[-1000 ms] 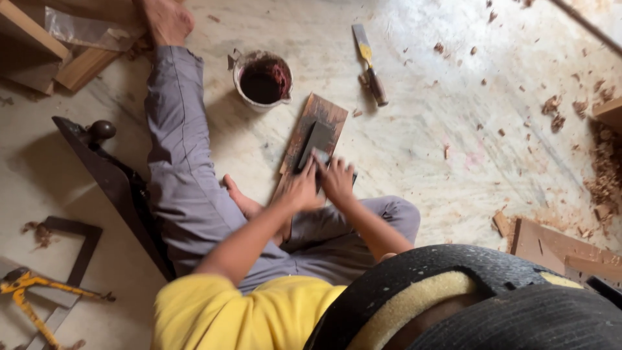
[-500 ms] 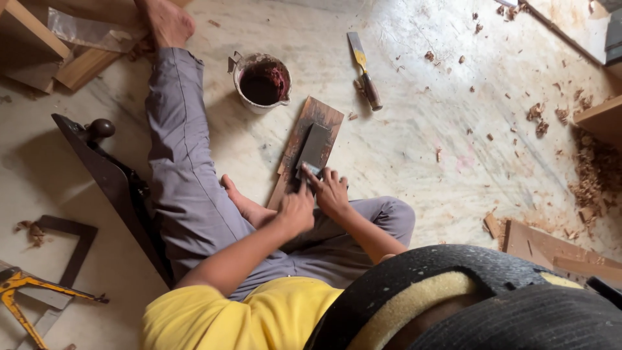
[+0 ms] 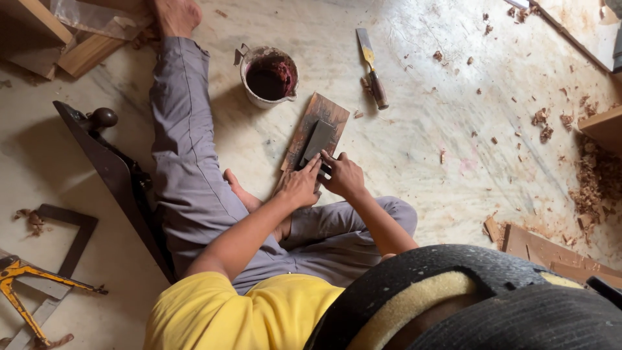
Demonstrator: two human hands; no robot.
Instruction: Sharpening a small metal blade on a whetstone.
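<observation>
Grey rectangular sharpening stone (image 3: 319,140) lies on a brown wooden board (image 3: 315,137) on the pale marble floor (image 3: 421,149), straight ahead of the seated person's folded leg. At the stone's 6 o'clock end both hands meet: the left hand (image 3: 299,186) and the right hand (image 3: 345,176) press down together, fingers curled narrow over something small and dark that is mostly hidden beneath them, so I cannot tell exactly what they hold. It sits at the near end of the stone, most of whose face lies uncovered beyond it. How much of the honing is done cannot be judged, since the edge is out of sight. At 11 o'clock from the board stands a white bucket with dark red liquid (image 3: 268,76); at 1 o'clock lies a wooden-handled chisel (image 3: 371,66). Wood shavings (image 3: 593,185) are heaped at 3 o'clock, and a yellow metal clamp (image 3: 26,291) lies well apart at 8 o'clock.
</observation>
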